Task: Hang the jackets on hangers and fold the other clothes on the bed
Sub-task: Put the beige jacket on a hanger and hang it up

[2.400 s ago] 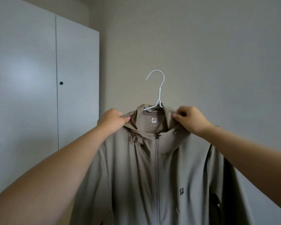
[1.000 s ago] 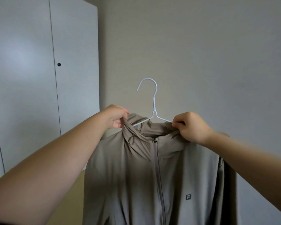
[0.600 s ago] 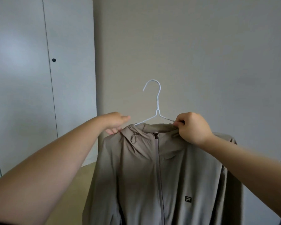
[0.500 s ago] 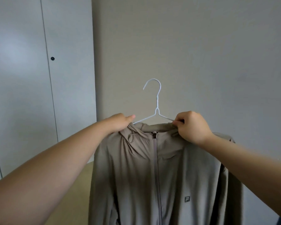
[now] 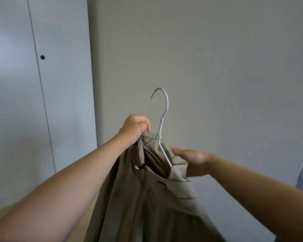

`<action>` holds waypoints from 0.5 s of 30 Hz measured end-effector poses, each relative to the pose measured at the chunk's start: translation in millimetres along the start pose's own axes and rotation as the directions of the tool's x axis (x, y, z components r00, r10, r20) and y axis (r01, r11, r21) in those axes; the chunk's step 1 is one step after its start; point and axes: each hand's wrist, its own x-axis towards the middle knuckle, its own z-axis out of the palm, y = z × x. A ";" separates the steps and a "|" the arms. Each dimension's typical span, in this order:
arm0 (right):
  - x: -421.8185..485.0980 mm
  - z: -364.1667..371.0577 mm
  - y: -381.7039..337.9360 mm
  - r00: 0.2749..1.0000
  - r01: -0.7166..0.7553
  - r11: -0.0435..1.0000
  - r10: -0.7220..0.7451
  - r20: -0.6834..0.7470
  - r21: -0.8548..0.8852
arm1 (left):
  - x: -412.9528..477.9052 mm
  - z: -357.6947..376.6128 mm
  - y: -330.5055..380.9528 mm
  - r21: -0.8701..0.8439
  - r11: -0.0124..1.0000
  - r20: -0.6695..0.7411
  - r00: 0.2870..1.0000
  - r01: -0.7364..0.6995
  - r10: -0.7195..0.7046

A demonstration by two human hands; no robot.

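pinching the jacket (image 5: 147, 198) collar in the left hand (image 5: 136, 127) beside the hanger (image 5: 162, 119) neck, up before the wall (image 5: 217, 67), reaching the flat, empty right hand (image 5: 192, 161) to the far shoulder, probably needing pulling squarely over the wire.

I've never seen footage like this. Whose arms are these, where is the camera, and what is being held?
No machine here: a person wears a camera on the head, looking out over both arms. The left hand grips the top of a beige jacket threaded on a white wire hanger. The right hand, blurred, touches the jacket's other shoulder, its fingers apparently straight. Behind are a plain wall and pale wardrobe doors.
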 end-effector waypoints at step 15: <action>-8.9 -22.5 -35.0 0.553 -0.293 0.568 -0.556 -0.620 -0.770 | -2.5 -4.9 -15.5 0.008 0.998 -0.004 0.998 0.066 -0.066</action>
